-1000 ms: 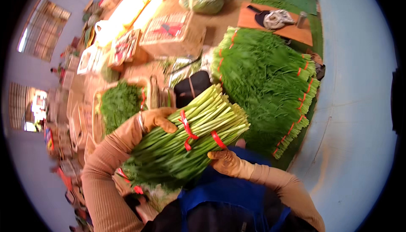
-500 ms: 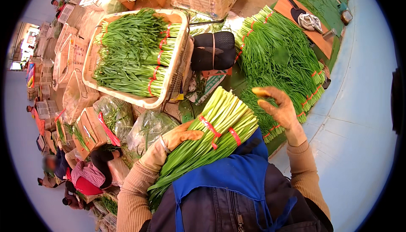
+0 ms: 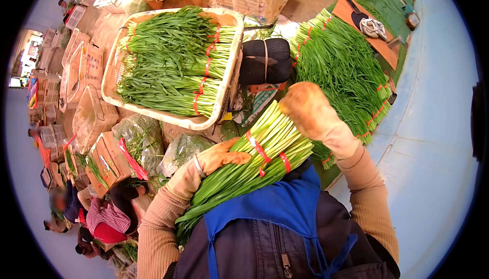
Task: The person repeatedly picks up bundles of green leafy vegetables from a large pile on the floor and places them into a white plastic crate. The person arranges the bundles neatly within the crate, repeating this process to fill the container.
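A bundle of garlic chives (image 3: pixel 265 144), tied with red bands, lies slanted across my front, pale stem ends up and right, leaves down and left. My left hand (image 3: pixel 219 159), in a tan glove, grips it from the left with its thumb and fingers over the stems. At the cut stem ends is my right hand (image 3: pixel 310 111), also gloved. Its back faces up and its fingers bend down out of sight, so their grip is hidden. A blue apron (image 3: pixel 270 202) is under the bundle.
Banded chives fill a plastic crate (image 3: pixel 168 121) at the upper left. A black wrapped bundle (image 3: pixel 265 61) sits beside it. More chives (image 3: pixel 336 70) are heaped on the right, near a wooden board (image 3: pixel 384 50). Plastic bags (image 3: pixel 183 154) and people (image 3: pixel 107 215) are at the left.
My right hand has moved left and up from beside the bundle to its stem ends, and its spread fingers are now bent out of sight. My left hand stays on the bundle.
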Available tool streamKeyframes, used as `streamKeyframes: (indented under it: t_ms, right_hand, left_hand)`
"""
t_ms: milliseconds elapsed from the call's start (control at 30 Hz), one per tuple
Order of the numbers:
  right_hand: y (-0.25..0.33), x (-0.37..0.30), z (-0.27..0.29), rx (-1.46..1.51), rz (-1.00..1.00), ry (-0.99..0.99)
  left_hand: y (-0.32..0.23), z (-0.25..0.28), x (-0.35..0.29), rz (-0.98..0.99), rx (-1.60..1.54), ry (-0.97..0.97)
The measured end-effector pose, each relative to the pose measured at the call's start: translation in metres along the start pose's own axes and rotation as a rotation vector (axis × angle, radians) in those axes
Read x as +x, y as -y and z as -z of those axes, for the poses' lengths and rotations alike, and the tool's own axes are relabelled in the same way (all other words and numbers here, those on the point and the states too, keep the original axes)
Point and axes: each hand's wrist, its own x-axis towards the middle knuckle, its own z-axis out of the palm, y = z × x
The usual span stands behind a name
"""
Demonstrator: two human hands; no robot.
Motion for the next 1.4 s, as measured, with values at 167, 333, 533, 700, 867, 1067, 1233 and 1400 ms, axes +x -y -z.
streamKeyframes:
  t_ms: [167,333,533,700,867,1067,1233,1400]
  right_hand:
    - [0.013,0.016,0.015,0.067,-0.101,-0.027]
    - [0.028,0.032,-0.017,0.195,0.11,0.149]
    - [-0.042,0.001,-0.016,0.044,-0.225,-0.327]
    - [-0.053,-0.032,0.036,0.654,-0.712,0.12]
    - [-0.048,-0.025,0.025,0.606,-0.464,0.106]
    - [-0.059,-0.036,0.014,0.041,-0.223,-0.164]
    - [-0.12,-0.095,0.016,0.063,-0.762,0.316]
    - [-0.079,-0.176,-0.042,1.046,-0.662,0.676]
  left_hand:
    - [-0.006,0.008,-0.004,0.057,-0.22,-0.039]
    - [-0.009,0.001,0.002,-0.045,0.048,0.009]
    - [0.007,0.001,0.005,-0.047,-0.25,-0.013]
    - [0.006,-0.014,0.018,0.094,-0.473,-0.127]
    - [-0.008,-0.036,0.041,0.14,-0.464,-0.22]
    - [0.025,-0.031,0.047,-0.034,-0.935,0.028]
    - [0.046,-0.03,0.038,-0.177,-0.799,0.017]
    - [0.036,-0.05,0.026,-0.221,-0.639,-0.322]
